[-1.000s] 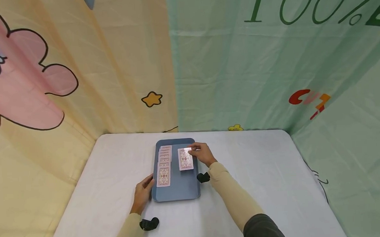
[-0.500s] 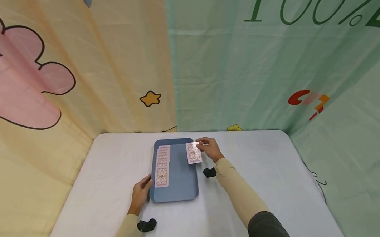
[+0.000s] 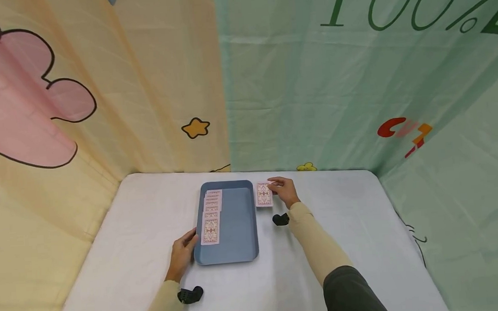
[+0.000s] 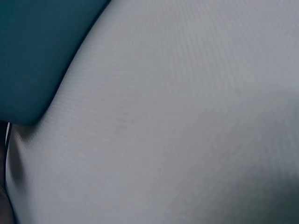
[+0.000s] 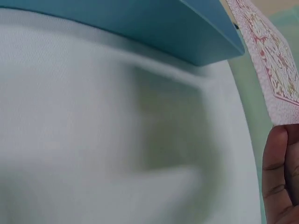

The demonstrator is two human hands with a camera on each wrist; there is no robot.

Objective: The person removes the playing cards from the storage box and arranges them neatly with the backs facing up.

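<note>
Cloth-covered table (image 3: 342,244) carries everything, with printed fabric backdrops hanging behind it on the far and side edges. Blue tray (image 3: 236,236) lies near the table's middle, long side running away from the person, and serves as the reference for the rest. Along the tray's left inner edge runs a row of face-down cards (image 3: 211,214), overlapping one another from the far end toward the near end; the remaining tray floor to the right of that row is bare blue. Just off the tray's far right corner, over the cloth rather than inside the rim, is a single card (image 3: 263,194), back side up. The right hand (image 3: 285,190) pinches this card by its right edge between thumb and fingers; in the right wrist view the card (image 5: 271,56) tilts above the cloth with a fingertip (image 5: 280,177) at its corner, so it looks lifted, not laid down. The left hand (image 3: 181,255) rests against the tray's near left edge, fingers relaxed and touching the rim, steadying it.

Judging from this layout, one card has left the tray and is not yet set down, while the whole row on the left is yet to be dealt with.
</note>
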